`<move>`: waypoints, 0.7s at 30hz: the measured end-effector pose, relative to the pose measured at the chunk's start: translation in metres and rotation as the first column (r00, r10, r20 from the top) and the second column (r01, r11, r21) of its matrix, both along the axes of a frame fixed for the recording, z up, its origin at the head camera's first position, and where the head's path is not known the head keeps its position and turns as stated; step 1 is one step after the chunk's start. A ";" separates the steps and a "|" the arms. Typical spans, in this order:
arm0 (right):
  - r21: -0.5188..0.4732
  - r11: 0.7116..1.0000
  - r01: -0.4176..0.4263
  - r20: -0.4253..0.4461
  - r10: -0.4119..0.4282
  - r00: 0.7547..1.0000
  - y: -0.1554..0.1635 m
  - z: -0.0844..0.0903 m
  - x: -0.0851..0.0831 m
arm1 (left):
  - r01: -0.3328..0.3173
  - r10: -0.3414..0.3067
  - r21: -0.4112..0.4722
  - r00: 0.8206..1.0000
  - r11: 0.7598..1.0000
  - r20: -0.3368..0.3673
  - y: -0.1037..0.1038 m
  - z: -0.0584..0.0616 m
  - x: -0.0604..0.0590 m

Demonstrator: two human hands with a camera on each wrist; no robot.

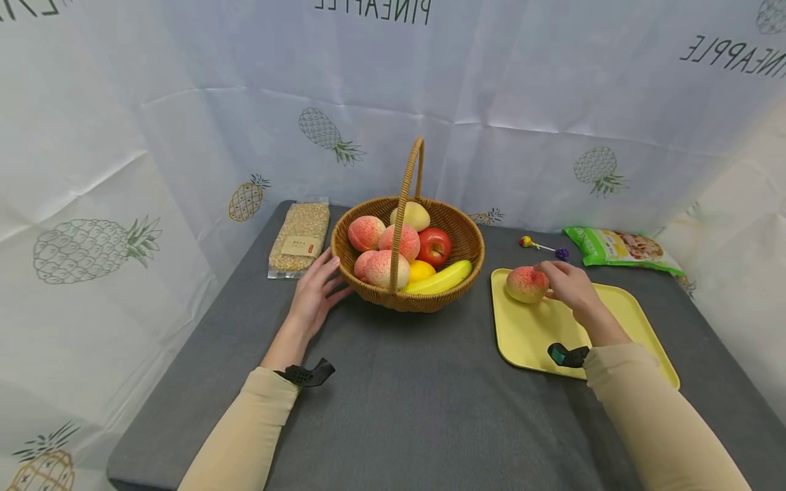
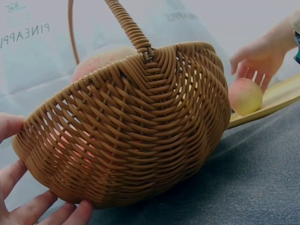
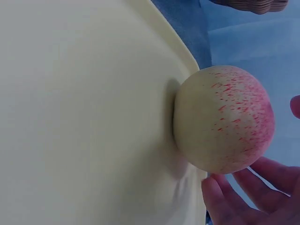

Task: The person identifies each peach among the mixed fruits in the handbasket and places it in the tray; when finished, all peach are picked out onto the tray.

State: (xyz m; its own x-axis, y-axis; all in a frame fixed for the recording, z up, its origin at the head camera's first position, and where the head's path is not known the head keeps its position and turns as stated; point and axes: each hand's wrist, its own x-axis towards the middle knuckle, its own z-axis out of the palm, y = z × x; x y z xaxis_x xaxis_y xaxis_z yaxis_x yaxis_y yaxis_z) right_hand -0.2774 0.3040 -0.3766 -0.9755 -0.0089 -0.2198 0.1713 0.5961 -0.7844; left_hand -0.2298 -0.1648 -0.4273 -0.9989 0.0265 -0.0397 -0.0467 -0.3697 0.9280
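A brown wicker basket [image 1: 457, 290] with a tall handle holds several pink-speckled peaches [image 1: 366, 233], a red apple [image 1: 434, 247], a yellow banana [image 1: 439, 279], a lemon [image 1: 421, 271] and a pale yellow fruit [image 1: 414, 216]. My left hand [image 1: 310, 300] touches the basket's left side, fingers extended and spread along its rim and wall. On the yellow tray [image 1: 540, 348], at its back left corner, rests one peach [image 1: 527, 284]. My right hand [image 1: 571, 286] reaches around this peach; in the right wrist view the fingers [image 3: 258, 187] lie close beside it and the thumb stands apart.
Left of the basket lies a clear bag of yellow grains [image 1: 301, 235]. Behind the tray are two lollipops [image 1: 543, 247] and a green snack bag [image 1: 626, 251]. A pineapple-print cloth [image 1: 491, 82] hangs behind the grey table [image 1: 417, 395].
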 end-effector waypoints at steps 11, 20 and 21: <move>0.065 0.995 0.077 -0.123 -0.069 0.990 -0.002 0.020 0.002 | 0.084 -0.087 0.073 0.996 0.994 0.034 -0.008 0.002 -0.006; 0.063 0.996 0.066 -0.206 -0.052 0.977 -0.016 0.035 0.001 | 0.192 -0.193 0.160 0.981 0.968 -0.007 -0.010 0.004 -0.010; 0.058 0.996 0.064 -0.210 -0.050 0.976 -0.018 0.037 0.001 | 0.198 -0.200 0.192 0.980 0.961 -0.009 -0.011 0.003 -0.010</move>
